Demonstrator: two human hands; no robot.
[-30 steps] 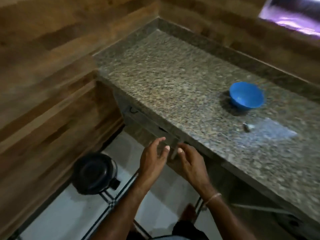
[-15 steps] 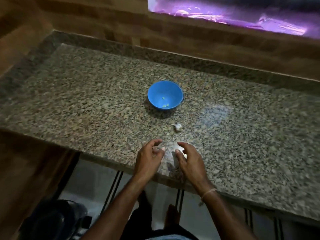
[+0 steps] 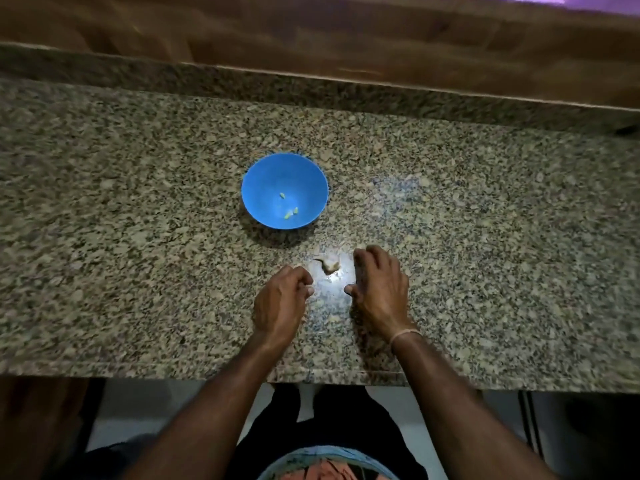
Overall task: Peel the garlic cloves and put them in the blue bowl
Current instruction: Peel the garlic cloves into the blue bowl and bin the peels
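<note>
Standing by the counter (image 3: pixel 138 202) rn and tbh I'm seeing a couple ways this is going sideways. Starting left: the blue bowl (image 3: pixel 258 183) is sitting w/ a few small peeled cloves (image 3: pixel 289 213) lying in its bottom, so that part's working. Just nearer me, the left hand (image 3: pixel 280 301) is hovering w/ fingers curled in and thumb pressing against the fingertips. Can't tell if it's pinching a scrap of skin or nothing at all, too dark. Next over, the garlic piece (image 3: pixel 328 265) is lying loose on the stone between both hands, near the bowl but not touching it, nobody gripping it. Then the right hand (image 3: pixel 379 289) is sitting w/ fingers bent, tips resting on the stone just beside the garlic, holding nothing afaict. Risks imo: that polished granite is looking slick, so a clumsy pinch is prob sending the piece skidding, maybe off the front edge. Also the light's dim and papery skin is blending w/ the speckles, so peel bits are prob sneaking into the bowl w/ the cloves.
</note>
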